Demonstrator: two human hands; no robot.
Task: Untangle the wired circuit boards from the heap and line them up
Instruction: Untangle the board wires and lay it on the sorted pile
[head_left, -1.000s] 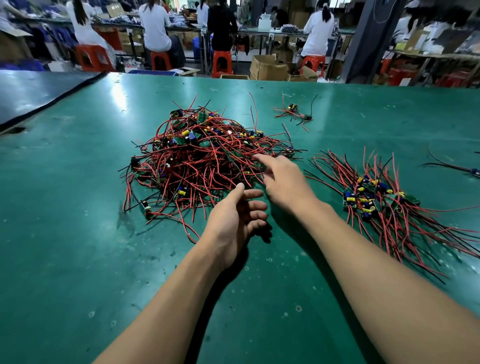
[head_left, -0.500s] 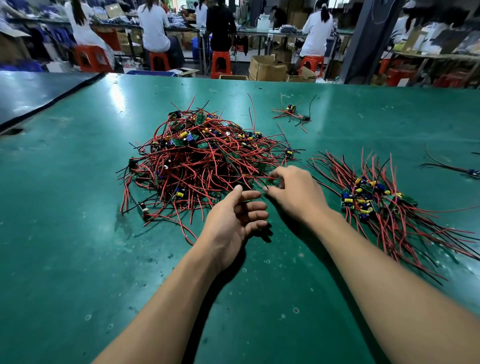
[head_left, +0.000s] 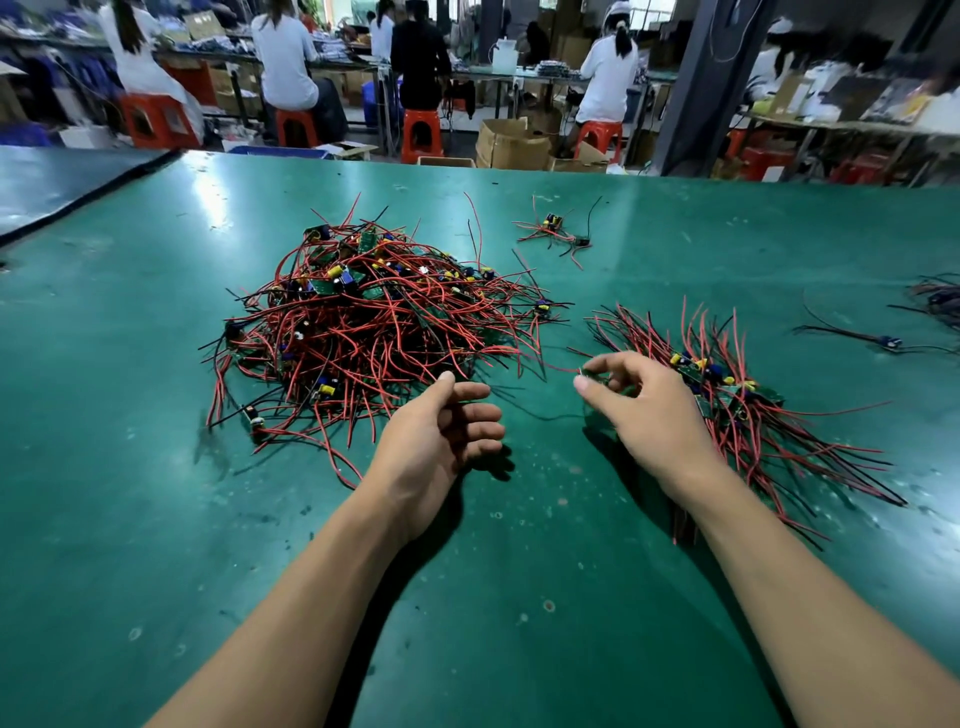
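Board (head_left: 596, 376) pinched in my right hand (head_left: 644, 410), likely featherlight, its limp red wire (head_left: 558, 368) trailing off to the heap (head_left: 374, 322); I'd hold the stiff edges, not components. Left hand (head_left: 441, 441) lies loose, empty, heap just beyond its fingertips (head_left: 491, 414).

A green table (head_left: 156, 519) carries a tangled heap (head_left: 363, 322) of red-wired boards, a tidier bunch (head_left: 753, 415) to its right, a small clump (head_left: 553, 234) behind and a stray board (head_left: 885, 342) far right.
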